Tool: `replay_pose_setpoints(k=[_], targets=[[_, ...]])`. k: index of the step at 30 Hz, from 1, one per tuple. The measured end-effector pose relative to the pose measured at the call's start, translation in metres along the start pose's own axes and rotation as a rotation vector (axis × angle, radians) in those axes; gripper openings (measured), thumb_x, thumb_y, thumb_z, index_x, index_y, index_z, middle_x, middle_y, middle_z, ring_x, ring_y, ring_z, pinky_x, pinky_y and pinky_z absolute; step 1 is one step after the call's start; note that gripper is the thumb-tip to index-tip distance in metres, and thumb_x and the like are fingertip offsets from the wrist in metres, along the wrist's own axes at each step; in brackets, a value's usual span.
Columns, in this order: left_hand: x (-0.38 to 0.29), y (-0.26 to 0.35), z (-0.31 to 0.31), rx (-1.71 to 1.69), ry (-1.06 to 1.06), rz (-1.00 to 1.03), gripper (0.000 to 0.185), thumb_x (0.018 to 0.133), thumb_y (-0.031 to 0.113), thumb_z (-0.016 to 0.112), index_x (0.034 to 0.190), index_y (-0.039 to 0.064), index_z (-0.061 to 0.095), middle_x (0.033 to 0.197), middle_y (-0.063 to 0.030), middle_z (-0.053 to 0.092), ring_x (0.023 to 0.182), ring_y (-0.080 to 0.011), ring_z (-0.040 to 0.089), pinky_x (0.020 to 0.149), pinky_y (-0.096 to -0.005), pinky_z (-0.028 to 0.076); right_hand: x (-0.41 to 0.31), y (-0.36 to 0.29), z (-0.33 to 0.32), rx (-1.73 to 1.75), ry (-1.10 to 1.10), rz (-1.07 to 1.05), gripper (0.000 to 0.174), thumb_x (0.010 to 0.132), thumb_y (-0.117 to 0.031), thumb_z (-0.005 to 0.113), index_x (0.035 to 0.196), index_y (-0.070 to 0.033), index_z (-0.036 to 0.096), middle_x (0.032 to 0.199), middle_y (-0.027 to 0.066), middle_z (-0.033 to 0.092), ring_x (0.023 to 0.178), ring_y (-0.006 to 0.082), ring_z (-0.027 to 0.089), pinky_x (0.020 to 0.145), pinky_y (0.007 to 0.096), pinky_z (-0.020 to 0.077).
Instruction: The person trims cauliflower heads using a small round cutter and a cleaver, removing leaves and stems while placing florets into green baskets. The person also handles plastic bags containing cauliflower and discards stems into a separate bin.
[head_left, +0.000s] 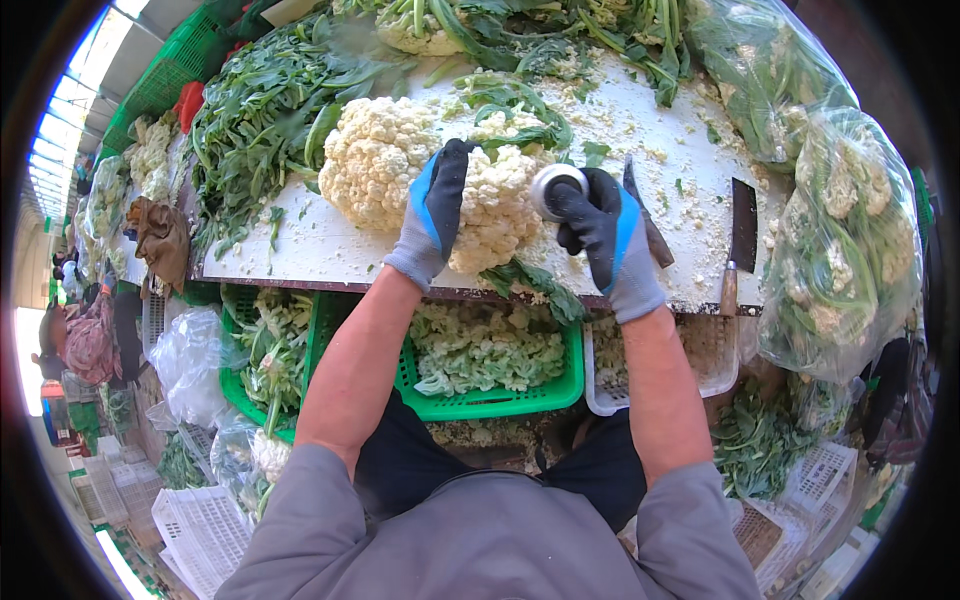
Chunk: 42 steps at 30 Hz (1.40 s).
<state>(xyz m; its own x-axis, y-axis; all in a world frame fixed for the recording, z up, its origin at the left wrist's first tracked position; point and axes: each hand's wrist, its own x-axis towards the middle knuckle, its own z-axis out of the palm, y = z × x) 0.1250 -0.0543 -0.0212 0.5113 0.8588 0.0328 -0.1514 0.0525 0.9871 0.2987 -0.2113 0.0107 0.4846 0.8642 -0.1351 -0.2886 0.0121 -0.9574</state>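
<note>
Two cauliflower heads lie side by side on the white table (345, 259). My left hand (442, 206), in a black, blue and grey work glove, rests between the left cauliflower (375, 161) and the right cauliflower (495, 217), its fingers against the right one. My right hand (600, 217), gloved alike, is closed on a round, pale metal tool (559, 187) at the right side of that head. The tool's far end is hidden. Green leaves (517, 135) lie behind the right head. A narrow blade (651, 217) lies just right of my right hand.
A cleaver (742, 225) with a wooden handle lies at the right. Bagged cauliflowers (847, 240) line the right edge; a leaf pile (277, 112) is at the left. Below the edge stand a green crate (487, 409) of florets and a white crate (720, 382).
</note>
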Motion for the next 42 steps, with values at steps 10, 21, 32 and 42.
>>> replay_pose_setpoints(k=[10, 21, 32, 42], targets=[[-0.003, -0.003, 0.004, 0.582, 0.045, 0.194, 0.046, 0.100, 0.032, 0.082, 0.129, -0.002, 0.070, 0.120, -0.0102, 0.073, 0.109, -0.0167, 0.064, 0.097, -0.0338, 0.052, 0.018, 0.047, -0.027, -0.274, -0.027, 0.104, 0.032, 0.093, -0.021, 0.085, 0.112, 0.002, 0.073, 0.083, 0.0032, 0.066, 0.060, 0.0098, 0.053, 0.054, 0.0284, 0.0437], [-0.001, 0.023, 0.014, 0.900, -0.004, 0.171, 0.061, 0.098, 0.055, 0.079, 0.105, -0.006, 0.073, 0.093, -0.0198, 0.070, 0.083, -0.0228, 0.062, 0.080, -0.0409, 0.053, 0.016, 0.042, 0.003, -0.119, -0.115, 0.119, 0.040, 0.100, -0.027, 0.081, 0.124, 0.003, 0.069, 0.089, 0.0055, 0.069, 0.063, 0.0100, 0.059, 0.055, 0.0275, 0.0462], [-0.008, 0.021, 0.016, 1.122, -0.069, 0.506, 0.047, 0.099, 0.039, 0.081, 0.127, 0.001, 0.074, 0.124, -0.0258, 0.072, 0.114, -0.0410, 0.072, 0.100, -0.0462, 0.056, 0.020, 0.046, -0.004, 0.010, -0.180, 0.181, 0.052, 0.094, -0.045, 0.088, 0.115, 0.000, 0.071, 0.089, 0.0038, 0.069, 0.067, 0.0091, 0.056, 0.059, 0.0256, 0.0448], [-0.013, 0.027, 0.008, 1.061, -0.171, 0.381, 0.039, 0.098, 0.029, 0.083, 0.124, 0.002, 0.075, 0.112, -0.0177, 0.073, 0.096, -0.0307, 0.073, 0.079, -0.0396, 0.058, 0.034, 0.052, -0.047, 0.022, -0.014, 0.170, 0.067, 0.083, -0.046, 0.097, 0.120, 0.004, 0.072, 0.091, 0.0048, 0.071, 0.067, 0.0098, 0.057, 0.057, 0.0262, 0.0436]])
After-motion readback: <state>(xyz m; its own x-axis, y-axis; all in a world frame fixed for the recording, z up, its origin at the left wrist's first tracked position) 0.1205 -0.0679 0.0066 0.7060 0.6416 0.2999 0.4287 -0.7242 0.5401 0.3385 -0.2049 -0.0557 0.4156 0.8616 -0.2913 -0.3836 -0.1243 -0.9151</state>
